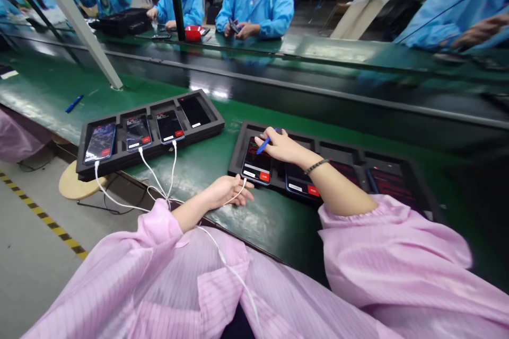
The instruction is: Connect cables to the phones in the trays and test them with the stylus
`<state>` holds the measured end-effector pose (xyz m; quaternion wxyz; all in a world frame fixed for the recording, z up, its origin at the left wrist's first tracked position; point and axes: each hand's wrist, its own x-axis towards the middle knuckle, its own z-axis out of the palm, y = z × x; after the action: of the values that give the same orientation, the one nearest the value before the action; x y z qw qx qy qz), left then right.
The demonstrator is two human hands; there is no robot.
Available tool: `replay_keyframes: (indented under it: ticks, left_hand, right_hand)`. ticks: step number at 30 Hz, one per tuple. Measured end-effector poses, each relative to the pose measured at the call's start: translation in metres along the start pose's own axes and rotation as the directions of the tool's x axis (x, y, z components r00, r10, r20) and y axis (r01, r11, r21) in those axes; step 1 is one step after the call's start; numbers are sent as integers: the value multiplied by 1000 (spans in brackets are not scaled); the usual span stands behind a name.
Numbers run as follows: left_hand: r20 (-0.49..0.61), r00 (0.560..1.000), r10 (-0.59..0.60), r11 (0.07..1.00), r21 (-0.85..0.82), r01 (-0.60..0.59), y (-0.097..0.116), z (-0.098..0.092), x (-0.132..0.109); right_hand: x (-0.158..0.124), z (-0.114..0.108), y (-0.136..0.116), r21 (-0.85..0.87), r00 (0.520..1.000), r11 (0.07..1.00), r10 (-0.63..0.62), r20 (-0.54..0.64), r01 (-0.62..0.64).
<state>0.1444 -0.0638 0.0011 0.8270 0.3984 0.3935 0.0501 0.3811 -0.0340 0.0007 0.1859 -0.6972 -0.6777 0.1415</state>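
Note:
My right hand holds a blue pen between its fingers. It is over the screen of a phone, with a fingertip at the glass. This phone lies at the left end of a dark tray and shows dark and red areas. My left hand is just below the phone's lower edge, fingers loosely apart. A white charging cable plugged into the phone runs across those fingers. Further phones lie in the same tray, partly hidden under my right forearm.
To the left, a second tray holds several phones, three with white cables attached. Another blue pen lies on the green bench. A slanted metal post stands behind. People in blue work across the bench.

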Motion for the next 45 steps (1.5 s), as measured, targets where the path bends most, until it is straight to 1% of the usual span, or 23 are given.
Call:
replay_keyframes:
  ticks: [1, 2, 3, 4, 5, 6, 7, 8, 10, 12, 15, 18, 20, 23, 28, 30, 33, 35, 37, 40, 42, 44, 45]
  left_hand:
    - [-6, 996, 94, 977, 195, -91, 0, -3, -14]
    - [55, 969, 242, 869, 431, -241, 1, -8, -31]
    - [205, 916, 344, 696, 599, -396, 3, -13, -49]
    - [420, 848, 323, 530, 662, -530, 4, -18, -67]
    - [633, 743, 219, 425, 623, -657, 5, -22, -83]
    - [761, 636, 133, 368, 558, -744, 6, -26, -98]
    - [811, 578, 89, 322, 526, -787, 5, -28, -109]
    - [823, 562, 86, 276, 522, -807, 4, -29, -116]
    - [769, 613, 179, 169, 590, -789, -1, -28, -122]
    - [743, 619, 256, 101, 616, -781, -4, -24, -119]
    - [786, 518, 338, 18, 545, -838, -6, -18, -111]
    - [764, 408, 499, -201, 561, -803, -6, -12, -102]
    - [754, 351, 555, -314, 581, -751, -7, -8, -97]
    - [769, 287, 570, -368, 552, -748, -5, -1, -90]
    - [791, 144, 594, -435, 467, -770, 7, 18, -89]
    - [782, 152, 604, -432, 482, -762, 14, 25, -91]
    - [748, 242, 618, -404, 566, -719, 18, 27, -92]
    - [749, 227, 622, -413, 560, -718, 18, 24, -89]
    - [761, 127, 636, -452, 501, -738, 17, 21, -85]
    - [790, -60, 610, -565, 381, -732, 19, 24, -82]
    - [787, -142, 601, -622, 348, -701, 20, 35, -84]
    - [722, -167, 672, -613, 415, -673, 16, 51, -91]
    - [676, -145, 722, -579, 476, -662, 11, 59, -97]
  right_hand:
    - [-9, -4, -1, 17, 999, 1000, 2, -52, -1]
    - [-20, -8, -2, 40, 991, 999, -7, -133, 13]
    - [-34, -11, -3, 67, 973, 997, -23, -229, 39]
    - [-49, -13, -3, 99, 946, 993, -33, -323, 69]
    - [-65, -13, -3, 135, 919, 987, -31, -393, 92]
    - [-81, -12, -3, 174, 896, 979, -14, -443, 101]
    - [-97, -9, -4, 208, 873, 973, 11, -488, 104]
    - [-110, -5, -4, 235, 843, 966, 40, -537, 104]
    - [-129, 4, -8, 290, 772, 949, 93, -629, 123]
    - [-138, 12, -13, 336, 710, 927, 125, -693, 165]
    - [-140, 18, -22, 344, 648, 916, 136, -749, 205]
    - [-139, 20, -31, 319, 596, 927, 145, -790, 196]
    - [-139, 23, -35, 314, 588, 926, 138, -797, 208]
    - [-142, 30, -39, 283, 600, 923, 76, -797, 260]
    - [-146, 37, -40, 177, 637, 921, -93, -765, 347]
    - [-148, 37, -38, 146, 647, 929, -119, -753, 339]
    - [-149, 34, -35, 106, 644, 937, -144, -751, 333]
    - [-149, 33, -33, 83, 619, 927, -175, -766, 365]
    - [-149, 33, -31, 71, 595, 914, -199, -778, 399]
    - [-147, 35, -32, 80, 594, 907, -203, -779, 414]
    - [-147, 37, -35, 94, 605, 904, -199, -771, 417]
    - [-148, 39, -39, 105, 618, 898, -206, -759, 427]
    - [-148, 40, -42, 107, 625, 893, -216, -750, 438]
